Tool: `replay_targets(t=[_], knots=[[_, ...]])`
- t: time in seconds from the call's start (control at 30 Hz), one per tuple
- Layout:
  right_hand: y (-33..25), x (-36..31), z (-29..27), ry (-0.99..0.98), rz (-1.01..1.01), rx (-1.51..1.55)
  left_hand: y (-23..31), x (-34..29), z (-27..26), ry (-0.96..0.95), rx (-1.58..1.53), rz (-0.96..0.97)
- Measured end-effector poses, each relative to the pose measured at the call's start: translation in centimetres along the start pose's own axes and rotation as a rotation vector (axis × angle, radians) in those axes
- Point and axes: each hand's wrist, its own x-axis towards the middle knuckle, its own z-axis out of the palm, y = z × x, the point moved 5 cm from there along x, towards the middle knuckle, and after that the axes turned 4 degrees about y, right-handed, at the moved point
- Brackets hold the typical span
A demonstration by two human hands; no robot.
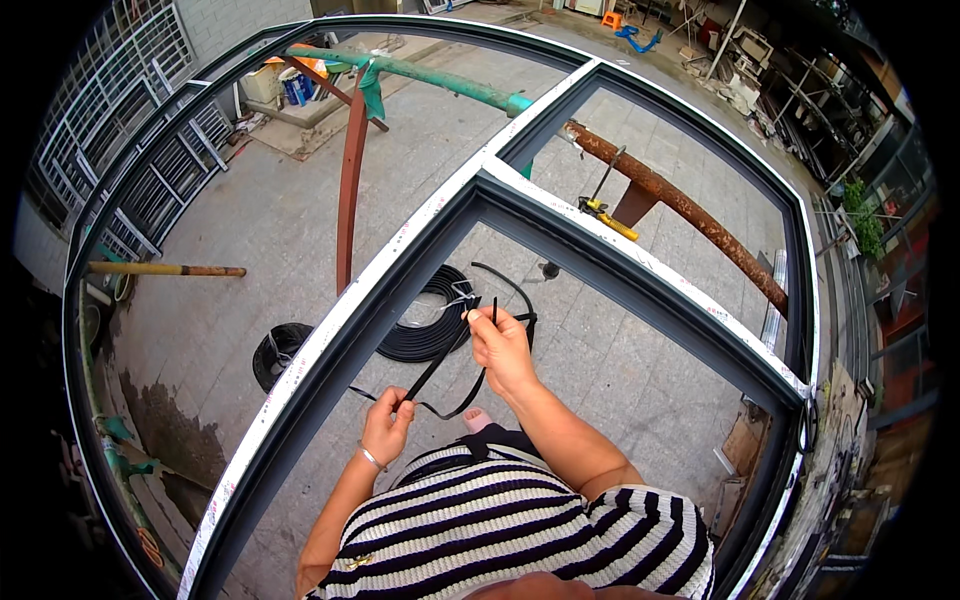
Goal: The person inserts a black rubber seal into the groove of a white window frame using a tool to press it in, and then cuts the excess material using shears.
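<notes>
My left hand is closed round a black rubber sealing strip, low in the opening of a large window frame. Farther up and to the right, my right hand pinches the same strip near its end, which sticks up past the fingers. Between the two hands the strip runs in a slanting line. A loose length hangs below it in a curve. Behind my hands a coil of black strip lies on the floor, tied with something pale. The frame has dark inner profiles and white protective film on its faces.
Pipe supports, one green and one rusty, pass beneath the frame. A yellow-handled tool hangs by the rusty pipe. A second black coil lies at left. Metal grilles lean against the left wall.
</notes>
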Motion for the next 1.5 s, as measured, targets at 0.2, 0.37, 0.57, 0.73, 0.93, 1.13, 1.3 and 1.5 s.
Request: replay_targets(t=[0.2, 0.37, 0.57, 0.73, 0.93, 1.13, 1.3, 1.5], knots=[[0.3, 0.1, -0.1, -0.002, -0.017, -0.008, 0.7, -0.4, 0.9, -0.060, -0.078, -0.021], [0.1, 0.2, -0.9, -0.006, -0.022, -0.043, 0.4, 0.1, 1.0, -0.057, -0.020, 0.003], [-0.2, 0.6, 0.3, -0.078, -0.054, -0.135, 0.0, 0.3, 0.6, -0.010, -0.058, -0.061], [1.4, -0.3, 3.8, -0.204, -0.038, -0.207, 0.0, -1.8, -1.1, 0.105, 0.137, 0.021], [4.0, -2.9, 9.0, -0.730, -0.198, -0.540, -1.9, -5.8, -3.5, 0.290, 0.136, 0.008], [10.6, -9.7, 16.9, -1.225, 0.095, -0.695, -4.9, -17.4, -5.8, 0.744, 0.087, -0.151], [14.7, -14.0, 18.6, -1.501, 0.295, -0.609, -5.1, -22.3, -5.8, 0.965, 0.055, -0.207], [19.2, -17.4, 21.3, -1.700, 0.189, -0.663, -5.5, -27.9, -5.2, 1.202, 0.083, -0.289]])
